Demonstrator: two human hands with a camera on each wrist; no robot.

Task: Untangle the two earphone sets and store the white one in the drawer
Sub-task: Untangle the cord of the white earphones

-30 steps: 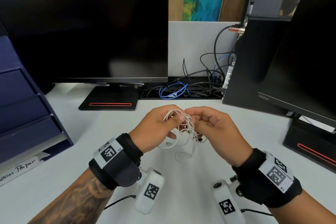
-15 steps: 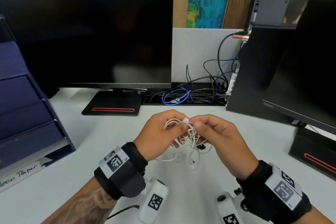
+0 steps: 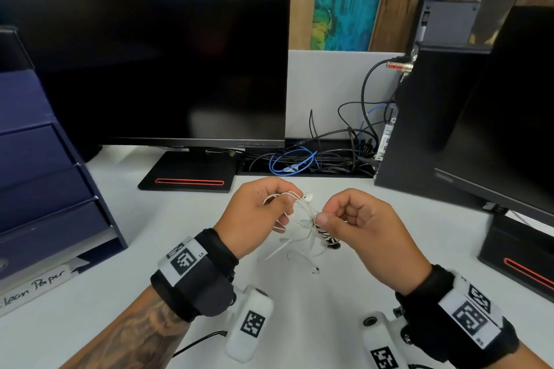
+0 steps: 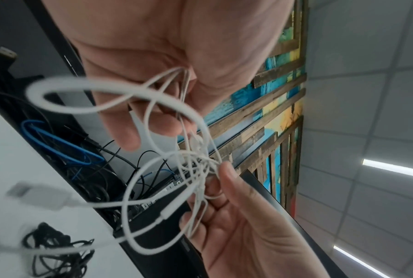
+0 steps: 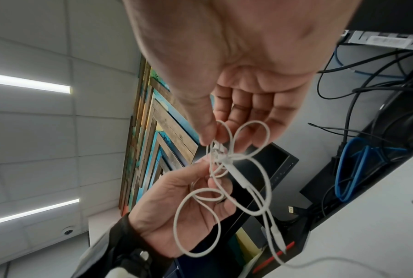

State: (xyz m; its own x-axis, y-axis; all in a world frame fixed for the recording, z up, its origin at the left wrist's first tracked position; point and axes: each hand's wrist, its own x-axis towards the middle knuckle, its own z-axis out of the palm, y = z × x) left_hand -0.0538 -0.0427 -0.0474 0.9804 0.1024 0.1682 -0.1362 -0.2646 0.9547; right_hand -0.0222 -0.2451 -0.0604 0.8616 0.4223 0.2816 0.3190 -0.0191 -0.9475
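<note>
Both hands hold the white earphone set point(image 3: 300, 216) in the air above the white desk point(image 3: 299, 308). My left hand point(image 3: 286, 204) grips several of its loops, and an earbud point(image 3: 308, 196) pokes out by the fingertips. My right hand point(image 3: 323, 219) pinches the knotted middle point(image 5: 218, 150) between thumb and forefinger. Loose white loops point(image 4: 119, 97) and a plug end point(image 4: 38, 195) dangle below. The black earphone set point(image 4: 55, 250) lies bunched on the desk, partly hidden under my right hand point(image 4: 236, 216). The navy drawer unit point(image 3: 45, 183) stands at the left with its drawers closed.
A black monitor point(image 3: 150, 69) on a stand point(image 3: 189, 171) sits behind the hands. A second monitor point(image 3: 509, 114) and a dark computer case point(image 3: 419, 129) stand at the right. Black and blue cables point(image 3: 299, 159) fill a tray at the back.
My hands have drawn a little apart, stretching the white tangle between them. An earbud now shows at the left fingertips.
</note>
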